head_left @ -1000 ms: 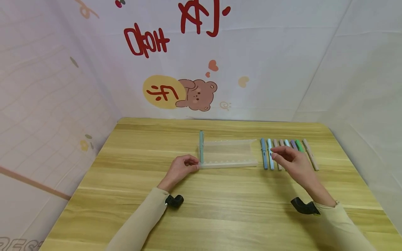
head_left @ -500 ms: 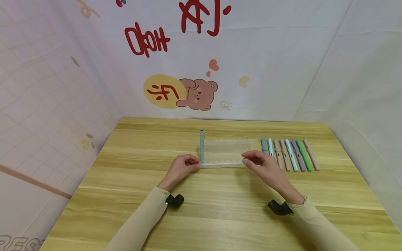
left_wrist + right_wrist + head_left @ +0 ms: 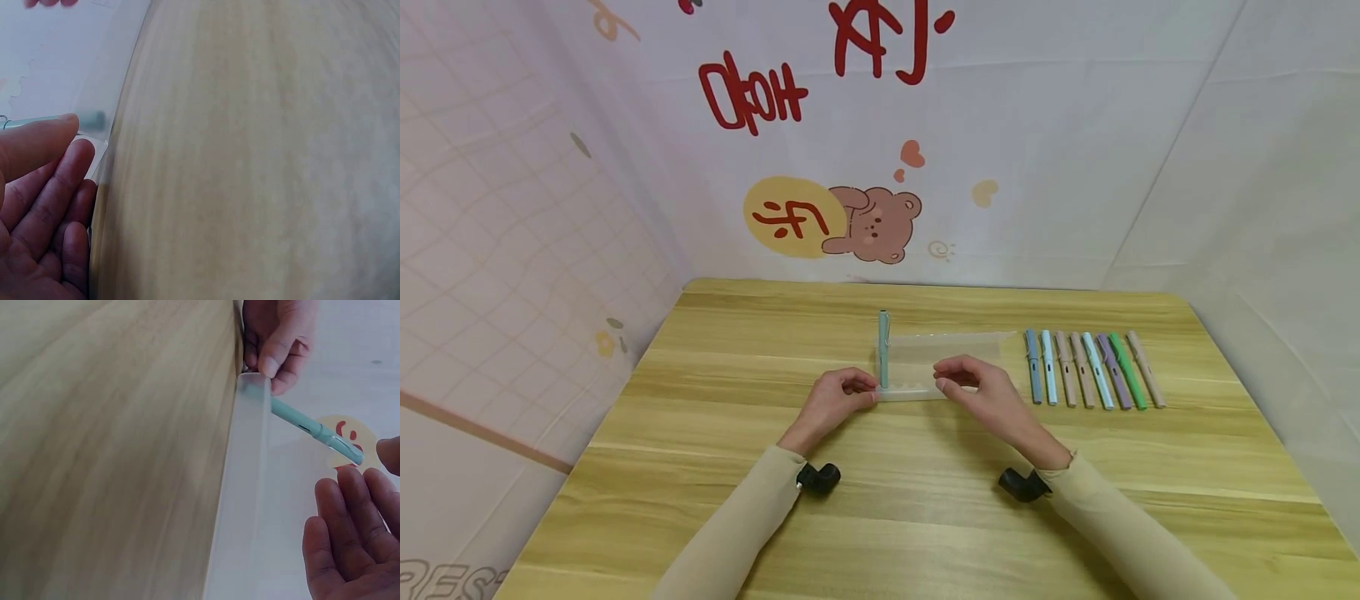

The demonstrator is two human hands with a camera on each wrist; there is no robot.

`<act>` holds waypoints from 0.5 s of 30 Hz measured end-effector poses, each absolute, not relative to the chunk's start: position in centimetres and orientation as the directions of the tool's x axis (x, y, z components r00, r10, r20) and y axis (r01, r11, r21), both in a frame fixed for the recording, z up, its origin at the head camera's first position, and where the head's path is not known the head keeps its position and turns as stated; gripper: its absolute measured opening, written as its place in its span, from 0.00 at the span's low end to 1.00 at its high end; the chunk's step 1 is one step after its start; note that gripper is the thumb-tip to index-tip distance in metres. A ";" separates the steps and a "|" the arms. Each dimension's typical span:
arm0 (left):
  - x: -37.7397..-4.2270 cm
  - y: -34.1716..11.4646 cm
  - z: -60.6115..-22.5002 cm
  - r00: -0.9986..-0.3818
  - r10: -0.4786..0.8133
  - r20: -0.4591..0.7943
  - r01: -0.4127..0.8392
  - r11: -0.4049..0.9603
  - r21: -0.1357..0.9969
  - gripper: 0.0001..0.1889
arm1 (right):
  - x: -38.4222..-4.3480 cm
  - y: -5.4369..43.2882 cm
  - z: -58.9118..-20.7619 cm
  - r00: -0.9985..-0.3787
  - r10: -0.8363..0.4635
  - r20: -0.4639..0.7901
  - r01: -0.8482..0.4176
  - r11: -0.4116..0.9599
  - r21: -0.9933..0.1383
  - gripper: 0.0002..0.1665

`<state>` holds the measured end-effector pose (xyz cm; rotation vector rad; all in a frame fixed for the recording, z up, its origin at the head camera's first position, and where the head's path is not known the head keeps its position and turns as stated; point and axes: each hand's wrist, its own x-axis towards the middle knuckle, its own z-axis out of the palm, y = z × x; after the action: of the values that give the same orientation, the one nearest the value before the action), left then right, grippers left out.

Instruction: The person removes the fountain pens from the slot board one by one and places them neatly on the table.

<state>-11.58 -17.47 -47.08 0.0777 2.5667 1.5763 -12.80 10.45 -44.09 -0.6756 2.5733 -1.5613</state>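
Observation:
A translucent plastic pen holder (image 3: 912, 395) lies on the table, a row of notches along its front strip. In its left end stands a teal pen (image 3: 883, 354), clip toward the top. My left hand (image 3: 837, 402) pinches that left end between thumb and fingers, as the right wrist view (image 3: 278, 344) shows. Above the middle of the front strip is my right hand (image 3: 988, 398), thumb and fingers apart with nothing between them. Its fingers (image 3: 350, 537) are loosely bent in the right wrist view.
Right of the holder several pens lie side by side: a blue pen (image 3: 1034, 367), light blue ones, brownish ones, a purple pen (image 3: 1113, 371) and a green pen (image 3: 1128, 371). A printed cloth wall (image 3: 1037, 150) rises behind the wooden table (image 3: 925, 517).
My right hand has moved left from over the row of pens to the holder's middle, uncovering the pens. My left hand stays at the holder's left end.

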 end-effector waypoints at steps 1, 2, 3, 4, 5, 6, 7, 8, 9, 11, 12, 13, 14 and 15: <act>-11.6 -17.5 -47.1 -0.991 0.111 -0.081 -0.022 0.454 0.891 0.07 | -13.0 10.1 -44.2 -0.900 -0.397 0.179 -0.342 0.389 -0.856 0.16; -11.6 -17.5 -47.1 -0.991 0.112 -0.079 -0.020 0.452 0.892 0.07 | -13.1 9.8 -44.3 -0.899 -0.399 0.182 -0.344 0.385 -0.856 0.16; -11.6 -17.5 -47.1 -0.991 0.113 -0.077 -0.018 0.451 0.893 0.07 | -13.3 9.5 -44.3 -0.899 -0.400 0.180 -0.342 0.381 -0.859 0.16; -11.7 -17.5 -47.0 -0.991 0.113 -0.077 -0.018 0.449 0.893 0.07 | -13.5 9.3 -44.4 -0.898 -0.401 0.179 -0.340 0.379 -0.861 0.16; -11.7 -17.5 -47.0 -0.991 0.113 -0.077 -0.018 0.450 0.893 0.07 | -13.7 9.0 -44.5 -0.899 -0.402 0.174 -0.336 0.379 -0.862 0.16; -11.7 -17.5 -47.0 -0.990 0.114 -0.078 -0.019 0.449 0.894 0.07 | -13.8 8.7 -44.5 -0.899 -0.405 0.168 -0.332 0.378 -0.865 0.16; -11.7 -17.5 -47.0 -0.990 0.115 -0.077 -0.017 0.448 0.894 0.07 | -14.0 8.4 -44.5 -0.898 -0.407 0.166 -0.331 0.376 -0.866 0.16; -11.8 -17.5 -46.9 -0.990 0.116 -0.077 -0.017 0.446 0.895 0.07 | -14.2 8.2 -44.5 -0.898 -0.407 0.166 -0.330 0.375 -0.866 0.15; -11.8 -17.5 -46.9 -0.990 0.116 -0.076 -0.017 0.445 0.895 0.07 | -14.3 7.9 -44.6 -0.897 -0.409 0.167 -0.332 0.374 -0.866 0.15; -11.8 -17.6 -46.9 -0.990 0.117 -0.078 -0.017 0.445 0.895 0.07 | -14.6 7.4 -44.6 -0.894 -0.414 0.169 -0.335 0.371 -0.866 0.14; -11.8 -17.6 -47.0 -0.990 0.119 -0.077 -0.016 0.445 0.896 0.07 | -14.7 7.1 -44.6 -0.892 -0.418 0.171 -0.339 0.370 -0.865 0.14; -11.8 -17.6 -47.0 -0.990 0.121 -0.079 -0.017 0.445 0.895 0.07 | -14.8 6.9 -44.7 -0.891 -0.422 0.169 -0.339 0.369 -0.865 0.14; -11.7 -17.6 -47.1 -0.989 0.123 -0.081 -0.018 0.447 0.894 0.07 | -14.9 6.7 -44.7 -0.890 -0.427 0.162 -0.337 0.373 -0.865 0.13; -11.7 -17.6 -47.1 -0.989 0.123 -0.086 -0.022 0.449 0.893 0.07 | -15.0 6.5 -44.8 -0.889 -0.432 0.154 -0.333 0.378 -0.864 0.14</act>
<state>-11.70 -17.61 -47.10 0.0892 2.5536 1.5778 -15.01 6.48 -44.76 -0.7028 2.5252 -1.5479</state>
